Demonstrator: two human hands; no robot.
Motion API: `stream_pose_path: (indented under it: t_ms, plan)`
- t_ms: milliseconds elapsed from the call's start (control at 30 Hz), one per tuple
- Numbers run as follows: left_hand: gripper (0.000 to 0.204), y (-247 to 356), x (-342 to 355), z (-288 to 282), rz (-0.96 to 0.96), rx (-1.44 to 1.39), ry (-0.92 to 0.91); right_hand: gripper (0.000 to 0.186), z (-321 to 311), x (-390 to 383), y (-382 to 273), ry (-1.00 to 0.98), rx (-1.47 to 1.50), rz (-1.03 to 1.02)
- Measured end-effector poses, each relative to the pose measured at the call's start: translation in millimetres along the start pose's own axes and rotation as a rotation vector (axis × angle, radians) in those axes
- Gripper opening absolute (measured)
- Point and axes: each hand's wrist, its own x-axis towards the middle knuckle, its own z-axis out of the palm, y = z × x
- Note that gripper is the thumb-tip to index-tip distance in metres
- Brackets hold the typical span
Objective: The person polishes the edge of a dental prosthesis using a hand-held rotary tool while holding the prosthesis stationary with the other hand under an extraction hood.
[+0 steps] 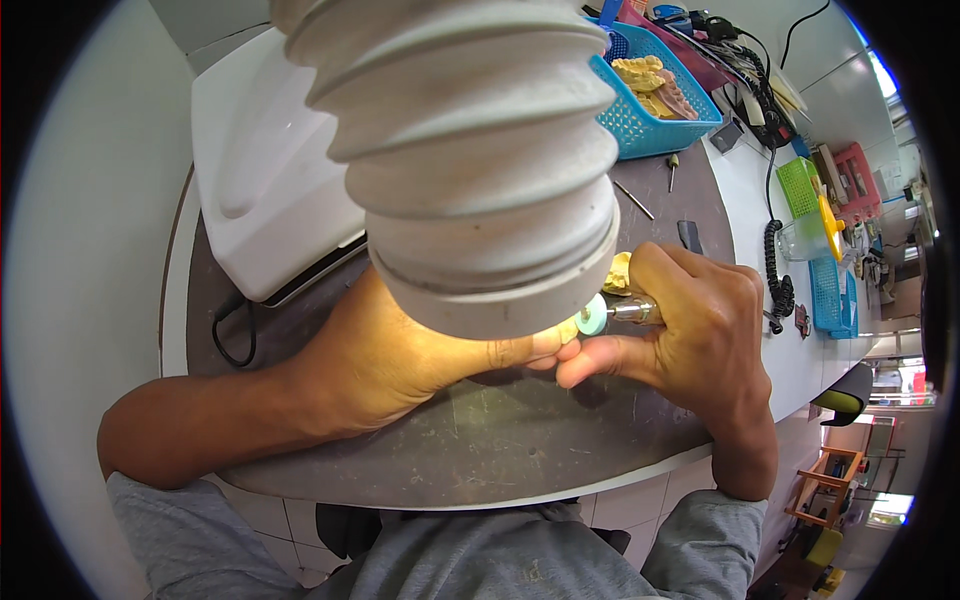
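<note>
My right hand (pixel 708 330) is closed around a rotary handpiece (pixel 634 312) with a pale green grinding wheel (pixel 593 315) at its tip. From the left, my left hand (pixel 395 360) reaches under the hose end and pinches a small yellowish piece (pixel 568 331); most of its fingers are hidden. The wheel's edge sits right against or just beside this piece; actual contact is hard to tell. Thumb and fingertips of both hands nearly meet there. Just behind the wheel, a yellow plaster dental cast (pixel 619 271) lies partly covered by my right hand.
A wide ribbed suction hose (pixel 480 170) hangs over the work. A white machine (pixel 275 170) stands on the left of the grey tabletop (pixel 500 440). Behind at right are a blue basket (pixel 655 135) of dental casts, a metal rod (pixel 634 199), a small bur (pixel 673 172) and a coiled cable (pixel 778 270).
</note>
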Motion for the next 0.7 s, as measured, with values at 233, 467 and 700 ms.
stream_pose_path:
  t_ms: [233,467,700]
  plan:
    - [0.028,1.6,0.5,-2.3,0.002,-0.004,-0.051,0.073,-0.1,0.3,-1.0,0.005,0.005,-0.02]
    - [0.025,3.1,-0.1,2.1,0.002,-0.032,-0.027,0.072,-1.0,0.6,-2.0,-0.01,-0.009,-0.021]
    - [0.027,2.3,-0.8,0.4,-0.032,-0.029,-0.015,0.074,0.0,1.0,-1.9,-0.011,0.003,-0.031]
